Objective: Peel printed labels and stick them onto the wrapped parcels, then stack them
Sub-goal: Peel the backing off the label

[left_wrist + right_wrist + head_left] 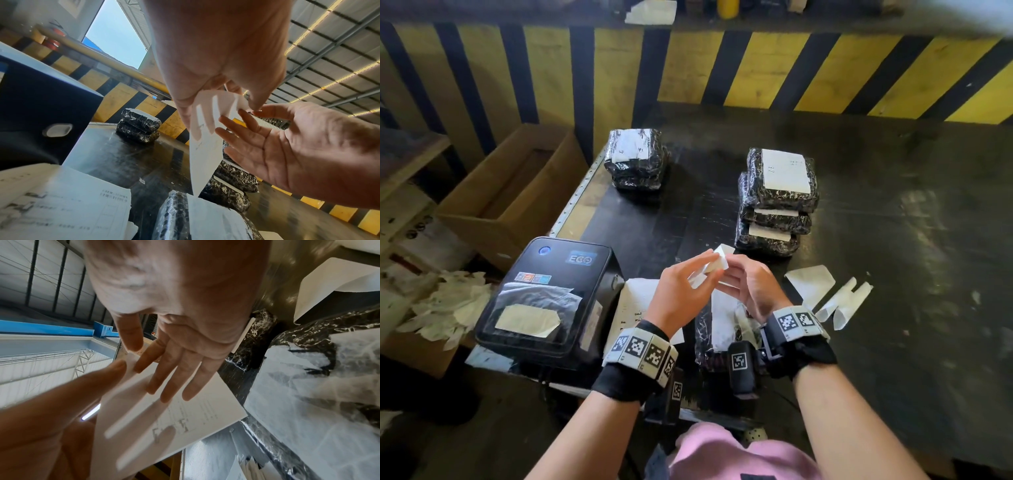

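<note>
I hold a white printed label (717, 264) up above the table between both hands. My left hand (700, 270) pinches its top edge, with the fingers spread behind the sheet (203, 159). My right hand (738, 272) pinches the same top corner between thumb and index finger, its other fingers straight against the label (185, 418). Below the hands lies a black wrapped parcel (717, 329) with crumpled white paper on it. A stack of three labelled parcels (777, 198) stands behind, and a stack of two parcels (635, 159) at the far left.
The black label printer (548, 298) sits at the table's left front, with a printed strip (633, 305) beside it. Peeled backing papers (835, 298) lie at the right. An open cardboard box (517, 192) and a heap of waste paper (448, 305) are off the left edge.
</note>
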`<state>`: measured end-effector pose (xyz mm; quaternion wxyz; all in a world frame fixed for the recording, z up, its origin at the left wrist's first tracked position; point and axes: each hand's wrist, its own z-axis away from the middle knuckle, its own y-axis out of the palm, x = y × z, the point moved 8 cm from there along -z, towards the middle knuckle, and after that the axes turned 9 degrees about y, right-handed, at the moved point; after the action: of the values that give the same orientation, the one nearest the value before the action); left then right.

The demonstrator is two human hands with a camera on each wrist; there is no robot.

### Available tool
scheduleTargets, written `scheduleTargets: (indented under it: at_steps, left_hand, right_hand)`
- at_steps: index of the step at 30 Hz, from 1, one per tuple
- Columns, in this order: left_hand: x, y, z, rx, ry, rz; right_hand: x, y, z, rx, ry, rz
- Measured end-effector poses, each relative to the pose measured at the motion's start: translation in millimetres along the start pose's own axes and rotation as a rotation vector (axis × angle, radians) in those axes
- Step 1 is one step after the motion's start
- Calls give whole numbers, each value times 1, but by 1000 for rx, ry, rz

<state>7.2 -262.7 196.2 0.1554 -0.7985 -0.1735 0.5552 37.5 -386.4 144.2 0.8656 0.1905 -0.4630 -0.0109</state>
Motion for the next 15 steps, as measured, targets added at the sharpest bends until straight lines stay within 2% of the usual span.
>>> scheduleTargets:
  at_steps: [4,15]
  left_hand:
    - [-1,-5,-3,-38,-1,2]
    - [0,-9,-2,-131,39,-9]
  right_hand:
    - [3,3,2,33,-33,12]
    - [14,1,11,-7,-164,149]
